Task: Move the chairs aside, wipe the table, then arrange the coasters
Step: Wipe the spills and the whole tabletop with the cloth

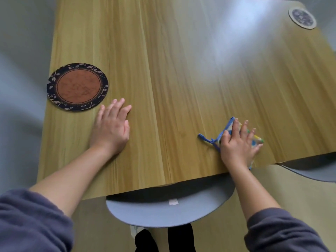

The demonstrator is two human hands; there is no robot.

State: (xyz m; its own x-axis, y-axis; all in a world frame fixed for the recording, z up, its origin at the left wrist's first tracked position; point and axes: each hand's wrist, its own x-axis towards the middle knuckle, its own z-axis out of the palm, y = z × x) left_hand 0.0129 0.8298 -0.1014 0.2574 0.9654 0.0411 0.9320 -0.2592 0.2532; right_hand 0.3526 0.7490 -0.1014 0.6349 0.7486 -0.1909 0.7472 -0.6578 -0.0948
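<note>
My right hand (240,142) presses flat with spread fingers on a small cloth (228,127) with blue trim, near the front edge of the wooden table (181,70). My left hand (111,128) rests flat on the table, fingers straight, just right of a round coaster (77,86) with a brown centre and a dark leafy rim. That coaster overhangs the table's left edge slightly. A second round coaster (302,18), pale-rimmed with a dark blue pattern, lies at the far right corner.
A grey-blue chair seat (163,213) sits tucked under the front edge, right below me. Part of another grey seat (312,171) shows under the table at the right. Pale floor surrounds the table.
</note>
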